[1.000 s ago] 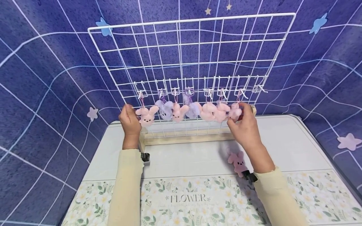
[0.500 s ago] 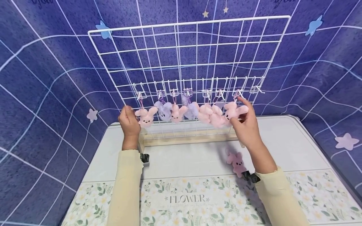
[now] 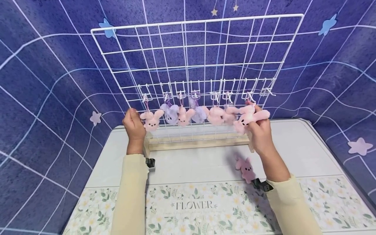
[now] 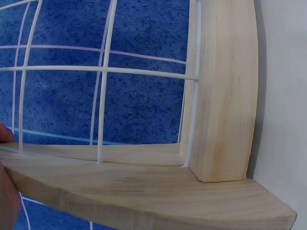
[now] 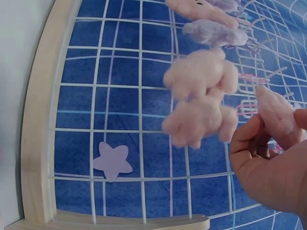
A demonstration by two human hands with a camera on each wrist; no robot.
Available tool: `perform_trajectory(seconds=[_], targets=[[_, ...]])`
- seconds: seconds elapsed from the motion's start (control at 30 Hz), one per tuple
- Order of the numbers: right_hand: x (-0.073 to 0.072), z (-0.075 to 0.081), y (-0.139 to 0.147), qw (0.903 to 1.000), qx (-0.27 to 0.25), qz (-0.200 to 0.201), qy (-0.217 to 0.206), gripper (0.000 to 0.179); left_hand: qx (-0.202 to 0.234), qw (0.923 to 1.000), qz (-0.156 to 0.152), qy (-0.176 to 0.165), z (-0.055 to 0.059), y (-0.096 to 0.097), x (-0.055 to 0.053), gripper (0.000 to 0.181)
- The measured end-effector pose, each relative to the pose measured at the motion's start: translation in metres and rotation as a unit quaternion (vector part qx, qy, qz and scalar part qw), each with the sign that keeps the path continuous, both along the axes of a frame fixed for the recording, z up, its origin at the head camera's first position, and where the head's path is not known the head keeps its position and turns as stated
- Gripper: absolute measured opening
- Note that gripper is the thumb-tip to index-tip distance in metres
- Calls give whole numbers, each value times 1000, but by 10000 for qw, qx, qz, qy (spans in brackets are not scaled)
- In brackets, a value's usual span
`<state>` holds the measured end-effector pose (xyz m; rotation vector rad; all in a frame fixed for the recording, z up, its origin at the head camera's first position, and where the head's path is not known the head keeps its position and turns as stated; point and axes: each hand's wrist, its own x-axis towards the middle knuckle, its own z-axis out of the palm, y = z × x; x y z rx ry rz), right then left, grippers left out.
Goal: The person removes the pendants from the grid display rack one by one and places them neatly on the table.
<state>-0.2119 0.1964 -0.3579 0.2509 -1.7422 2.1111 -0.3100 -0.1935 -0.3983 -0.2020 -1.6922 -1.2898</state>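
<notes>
My left hand [image 3: 134, 125] grips the left side of a white wire grid rack [image 3: 196, 23]; in the left wrist view part of that hand [image 4: 6, 196] shows at the wooden side post [image 4: 120, 191]. At the rack's right end my right hand [image 3: 261, 135] pinches a pink bunny plush keychain [image 3: 245, 119], whose face points forward. Its chain reaches up to a hook [image 3: 249, 95]. The right wrist view has curled fingers around this plush [image 5: 278, 117]. Left of it hang several pink and lilac plush keychains, among them a pink one [image 3: 151, 121] and a lilac one [image 3: 171, 114].
Another pink plush [image 3: 246, 169] lies on the white table [image 3: 188, 166] near the right wrist's black strap [image 3: 261, 185]. A wooden base bar [image 3: 199, 143] crosses under the rack. One more hook [image 3: 266, 92] sits at the far right. A flowered mat [image 3: 194, 225] covers the front.
The right hand has turned the rightmost pink plush to face forward and shifted it slightly right. The plush keychains beside it swung and settled. The left hand keeps its place.
</notes>
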Motion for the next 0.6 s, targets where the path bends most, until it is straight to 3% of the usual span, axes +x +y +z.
perform_trajectory(seconds=[0.3,0.6], targets=[[7,5,0,9960,-349,120,819,68,50,10000,-6,8,-2,-1,-2,34],[9,9,-2,9912,-494,-32,1227,64,104,9999,-28,10,1,0,0,35]])
